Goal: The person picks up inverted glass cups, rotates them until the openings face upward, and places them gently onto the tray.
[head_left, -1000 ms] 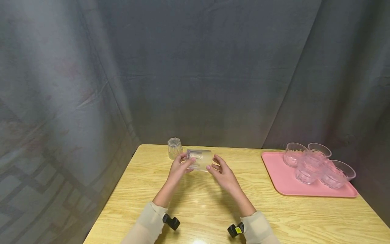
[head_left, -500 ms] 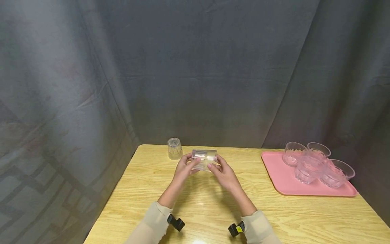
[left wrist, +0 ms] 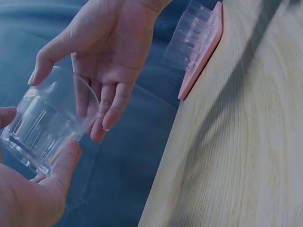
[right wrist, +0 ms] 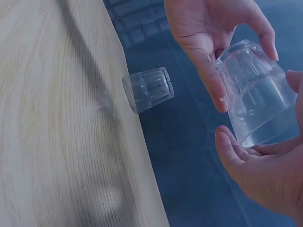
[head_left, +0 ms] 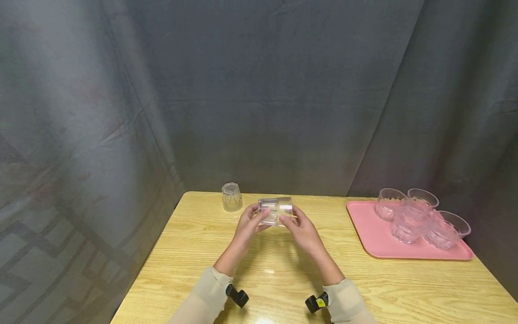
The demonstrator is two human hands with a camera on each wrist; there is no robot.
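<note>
Held above the table on its side is a clear faceted drinking glass [head_left: 276, 210], its base to the left and its open mouth to the right. My left hand [head_left: 245, 228] grips it near the base, thumb in front and fingers behind. At the rim end, my right hand [head_left: 305, 232] holds it with the thumb on the near side; the fingers curve round the mouth, partly seen through the glass. The right wrist view shows those right fingers [right wrist: 265, 165] beside the rim. A second glass [head_left: 232, 198] stands upside down at the table's back left, apart from both hands.
A pink tray [head_left: 378, 243] lies on the right of the wooden table [head_left: 279, 279], with several clear glasses [head_left: 406, 227] standing mouth up on it. Grey curtains [head_left: 259, 99] hang behind and at both sides.
My left hand has moved right with the glass, bringing its rim into my right hand, which has gone from apart to holding it. The upside-down glass and the tray stay put.
</note>
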